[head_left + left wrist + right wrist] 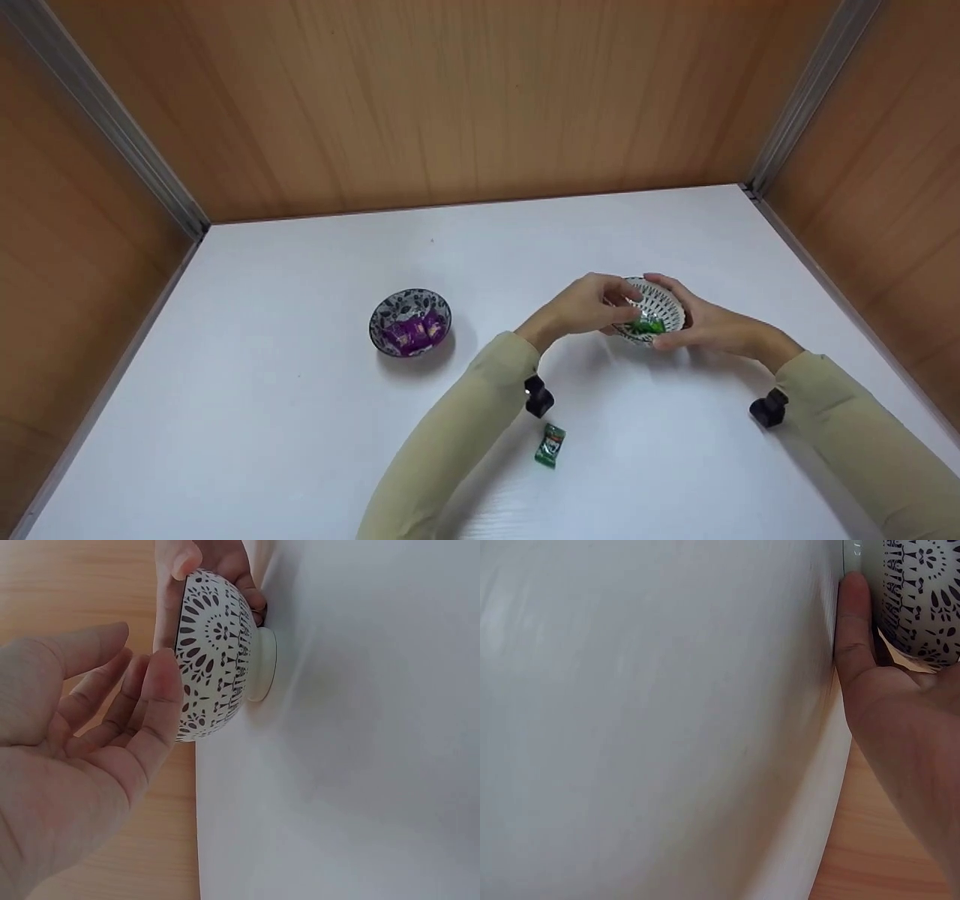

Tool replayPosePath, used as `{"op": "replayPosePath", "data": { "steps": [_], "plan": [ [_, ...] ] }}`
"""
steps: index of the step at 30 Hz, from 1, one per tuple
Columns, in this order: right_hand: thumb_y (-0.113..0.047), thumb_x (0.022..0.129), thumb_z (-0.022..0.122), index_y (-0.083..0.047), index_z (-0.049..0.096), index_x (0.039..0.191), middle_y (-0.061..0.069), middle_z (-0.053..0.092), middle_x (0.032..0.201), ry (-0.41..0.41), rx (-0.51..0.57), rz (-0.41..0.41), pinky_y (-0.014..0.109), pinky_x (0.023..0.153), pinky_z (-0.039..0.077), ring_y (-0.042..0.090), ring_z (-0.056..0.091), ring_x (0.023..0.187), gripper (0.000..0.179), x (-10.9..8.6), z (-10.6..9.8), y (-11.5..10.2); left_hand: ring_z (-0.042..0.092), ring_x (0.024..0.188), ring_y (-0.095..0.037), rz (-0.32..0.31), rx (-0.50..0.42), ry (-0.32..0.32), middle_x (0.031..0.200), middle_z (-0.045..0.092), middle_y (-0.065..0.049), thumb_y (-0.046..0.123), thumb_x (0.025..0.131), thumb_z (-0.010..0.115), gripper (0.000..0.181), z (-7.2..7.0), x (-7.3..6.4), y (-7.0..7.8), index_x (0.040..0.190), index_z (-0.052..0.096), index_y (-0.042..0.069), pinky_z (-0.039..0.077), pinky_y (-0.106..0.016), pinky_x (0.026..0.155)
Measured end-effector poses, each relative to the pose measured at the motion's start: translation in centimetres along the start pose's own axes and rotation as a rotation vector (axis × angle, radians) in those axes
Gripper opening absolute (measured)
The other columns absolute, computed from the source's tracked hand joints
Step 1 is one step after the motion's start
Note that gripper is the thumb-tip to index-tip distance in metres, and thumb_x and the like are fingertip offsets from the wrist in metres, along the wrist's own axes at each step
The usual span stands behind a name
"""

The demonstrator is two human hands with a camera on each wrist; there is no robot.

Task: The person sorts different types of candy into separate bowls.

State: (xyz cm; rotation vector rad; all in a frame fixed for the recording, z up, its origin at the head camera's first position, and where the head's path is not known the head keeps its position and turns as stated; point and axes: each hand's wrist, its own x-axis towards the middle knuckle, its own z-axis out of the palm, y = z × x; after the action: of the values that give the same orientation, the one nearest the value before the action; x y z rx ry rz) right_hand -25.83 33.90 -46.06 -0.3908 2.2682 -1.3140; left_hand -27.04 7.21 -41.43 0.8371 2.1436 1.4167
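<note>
At the right of the table, in the head view, a white bowl with a dark pattern holds green-wrapped candy. My right hand grips this bowl from the right, thumb on the near side and fingers on the far side. Over the bowl's left rim reaches my left hand, its fingers loosely bent. The left wrist view shows a gap between its thumb and fingers, with nothing held there; the fingertips are close against the patterned side. In the right wrist view one finger lies low beside the bowl's foot.
A dark-patterned bowl with purple-wrapped candies stands left of centre. One green-wrapped candy lies on the white table near my left forearm. Wooden panels enclose the back and sides.
</note>
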Motion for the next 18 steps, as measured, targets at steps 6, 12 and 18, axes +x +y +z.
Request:
{"op": "replayPosePath", "data": {
  "steps": [6, 12, 18],
  "plan": [
    [-0.025, 0.089, 0.079, -0.039, 0.007, 0.161, 0.013, 0.026, 0.154, -0.009, 0.028, 0.002, 0.038, 0.103, 0.042, 0.035, 0.041, 0.131, 0.103, 0.0, 0.3, 0.3, 0.062, 0.082, -0.012, 0.014, 0.034, -0.027, 0.095, 0.065, -0.002, 0.015, 0.097, 0.071, 0.032, -0.2, -1.3, -0.1, 0.125, 0.068, 0.001, 0.06, -0.028, 0.069],
    [-0.024, 0.088, 0.08, -0.037, 0.006, 0.161, 0.011, 0.021, 0.159, -0.009, 0.032, 0.003, 0.036, 0.105, 0.04, 0.034, 0.033, 0.137, 0.105, 0.2, 0.5, 0.4, 0.063, 0.085, -0.013, 0.012, 0.084, -0.082, 0.097, 0.066, 0.001, 0.016, 0.097, 0.071, 0.029, -1.0, -3.3, -0.1, 0.124, 0.069, 0.005, 0.059, -0.027, 0.07],
    [-0.026, 0.087, 0.081, -0.035, 0.008, 0.162, 0.011, 0.024, 0.158, 0.029, -0.007, -0.022, 0.05, 0.11, 0.031, 0.034, 0.031, 0.139, 0.105, 0.1, 0.1, 0.2, 0.068, 0.089, -0.017, 0.011, 0.127, -0.164, 0.1, 0.068, 0.001, 0.016, 0.095, 0.074, 0.032, -1.4, -5.7, -0.7, 0.124, 0.069, 0.005, 0.058, -0.025, 0.072]
  ]
}}
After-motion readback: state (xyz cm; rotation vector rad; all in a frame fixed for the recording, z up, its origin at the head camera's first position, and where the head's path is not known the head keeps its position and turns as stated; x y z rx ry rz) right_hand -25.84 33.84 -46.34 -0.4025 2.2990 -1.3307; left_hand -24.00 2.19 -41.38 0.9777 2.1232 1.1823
